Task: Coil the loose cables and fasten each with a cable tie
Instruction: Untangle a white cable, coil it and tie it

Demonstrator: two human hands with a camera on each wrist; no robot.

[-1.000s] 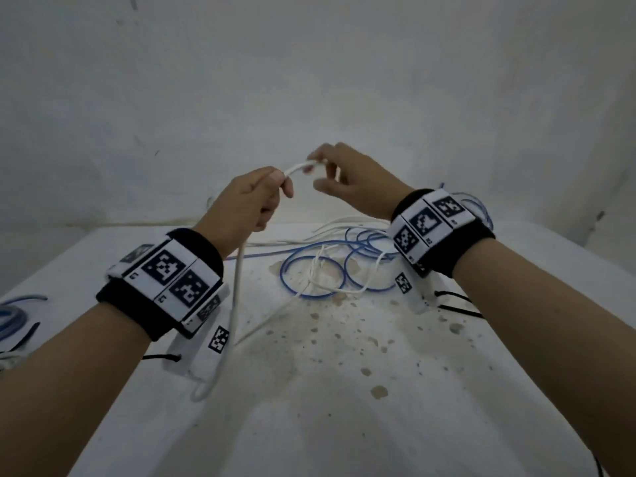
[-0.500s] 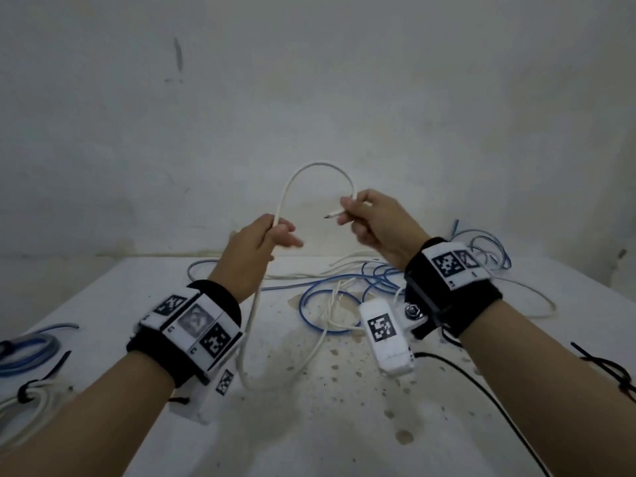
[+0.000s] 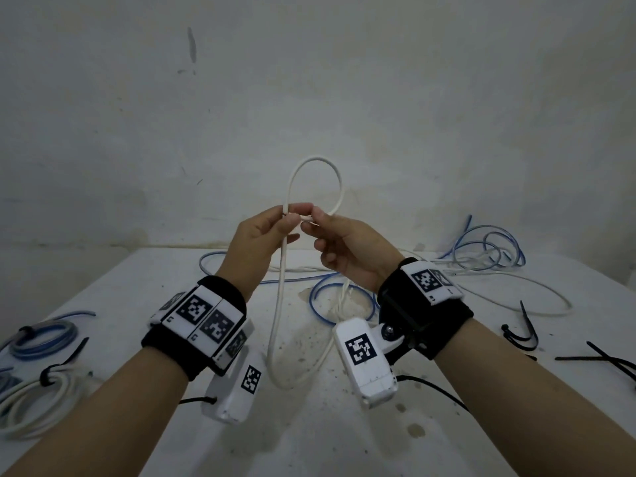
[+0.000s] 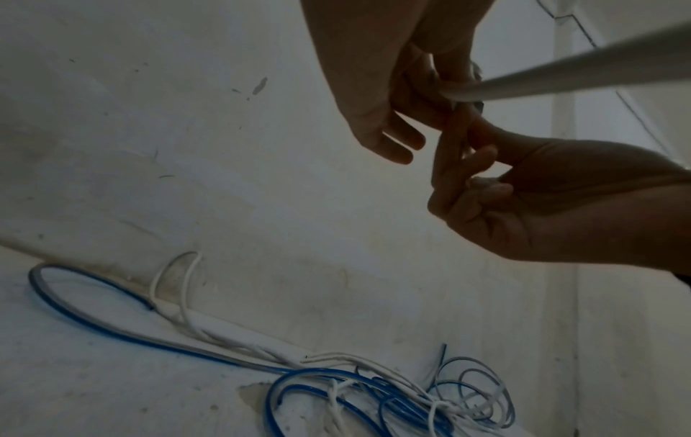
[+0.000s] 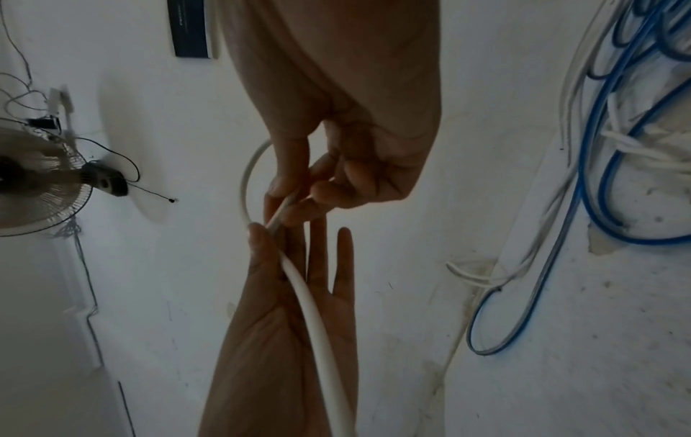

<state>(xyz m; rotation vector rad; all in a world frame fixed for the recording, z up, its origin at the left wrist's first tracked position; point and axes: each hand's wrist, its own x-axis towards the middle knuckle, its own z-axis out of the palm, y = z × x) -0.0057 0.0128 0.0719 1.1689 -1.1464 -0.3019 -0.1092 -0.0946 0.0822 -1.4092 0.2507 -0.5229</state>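
A white cable (image 3: 279,304) rises from the table through my hands and arcs into a loop (image 3: 315,160) above them. My left hand (image 3: 289,220) pinches the cable between thumb and forefinger where the loop closes. My right hand (image 3: 312,220) pinches the cable's end right against the left fingers. In the right wrist view the cable (image 5: 318,325) runs along the left hand (image 5: 269,251) under its thumb, and the right hand (image 5: 291,201) holds the end. From the left wrist, the left hand (image 4: 430,97) and right hand (image 4: 467,153) meet at the blurred cable (image 4: 579,77).
Loose blue and white cables (image 3: 344,297) tangle on the stained white table (image 3: 309,442) below my hands and at the back right (image 3: 488,249). Tied blue (image 3: 38,339) and white (image 3: 34,401) coils lie at left. Black cable ties (image 3: 523,328) lie at right. A wall stands close behind.
My right hand has carried the cable's end across to the left hand, closing the open arc into a narrow loop. Both hands now touch.
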